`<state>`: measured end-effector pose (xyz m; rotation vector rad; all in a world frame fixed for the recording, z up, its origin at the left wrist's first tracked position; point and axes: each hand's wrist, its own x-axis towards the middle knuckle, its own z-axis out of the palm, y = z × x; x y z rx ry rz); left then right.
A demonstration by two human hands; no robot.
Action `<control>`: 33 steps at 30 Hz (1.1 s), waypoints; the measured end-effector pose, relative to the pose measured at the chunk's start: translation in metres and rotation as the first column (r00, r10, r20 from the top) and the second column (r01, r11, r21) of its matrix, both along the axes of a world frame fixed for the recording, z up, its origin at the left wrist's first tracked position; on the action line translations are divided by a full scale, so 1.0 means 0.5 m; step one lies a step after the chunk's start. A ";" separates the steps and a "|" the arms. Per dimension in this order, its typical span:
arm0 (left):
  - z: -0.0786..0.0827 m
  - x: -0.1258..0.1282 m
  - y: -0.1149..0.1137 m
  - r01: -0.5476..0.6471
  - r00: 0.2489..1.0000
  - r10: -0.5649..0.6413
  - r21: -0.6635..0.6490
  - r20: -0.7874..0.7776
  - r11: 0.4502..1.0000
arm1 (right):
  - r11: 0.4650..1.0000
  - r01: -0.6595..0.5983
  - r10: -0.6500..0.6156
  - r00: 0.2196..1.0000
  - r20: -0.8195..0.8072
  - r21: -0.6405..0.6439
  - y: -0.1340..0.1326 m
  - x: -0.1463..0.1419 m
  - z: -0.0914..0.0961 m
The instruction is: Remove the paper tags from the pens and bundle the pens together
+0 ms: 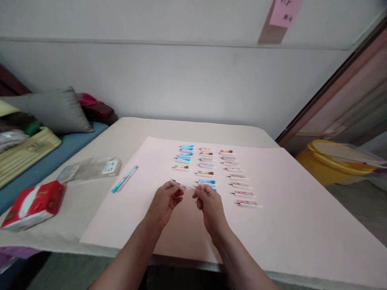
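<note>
Head view: the left hand (pixel 165 200) and right hand (pixel 212 204) are both pinching a slim white rod (pixel 188 185), its long axis running crosswise between them, dark tip (pixel 173 180) pointing leftward.

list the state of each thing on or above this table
White pen part: raised, dark tip leftward
Left grip: closed near that tip
Right grip: closed farther along
Column pens: lying flat in three columns
Blue pen: lying slanted, apart
Pink sheet: spread flat
Clear bag: lying, label showing
Red pack: lying; whether opened, unclear
</note>
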<state>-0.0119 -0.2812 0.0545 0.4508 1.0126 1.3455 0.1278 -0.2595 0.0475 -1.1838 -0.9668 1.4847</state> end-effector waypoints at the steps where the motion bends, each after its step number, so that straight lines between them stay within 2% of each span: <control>1: 0.000 0.003 -0.001 0.000 1.000 0.000 -0.004 -0.005 1.000 | 1.000 -0.004 0.004 1.000 0.008 0.007 -0.001 -0.001 0.001; 13: -0.005 0.006 0.003 -0.072 0.997 0.072 -0.080 0.004 0.994 | 0.994 -0.106 0.105 0.993 0.053 0.013 -0.005 -0.008 -0.001; 19: -0.009 0.006 0.001 -0.046 0.999 0.045 -0.098 -0.007 0.994 | 0.990 -0.137 0.136 0.990 0.038 0.021 -0.001 -0.014 -0.010; 27: -0.010 0.007 0.001 -0.021 0.989 0.012 -0.063 -0.149 0.998 | 0.985 -0.169 0.169 0.985 0.040 0.018 0.002 -0.016 -0.008; 33: -0.008 0.008 0.000 -0.016 0.994 0.006 -0.083 -0.113 0.996 | 0.985 -0.169 0.168 0.984 0.066 0.017 0.003 -0.017 -0.008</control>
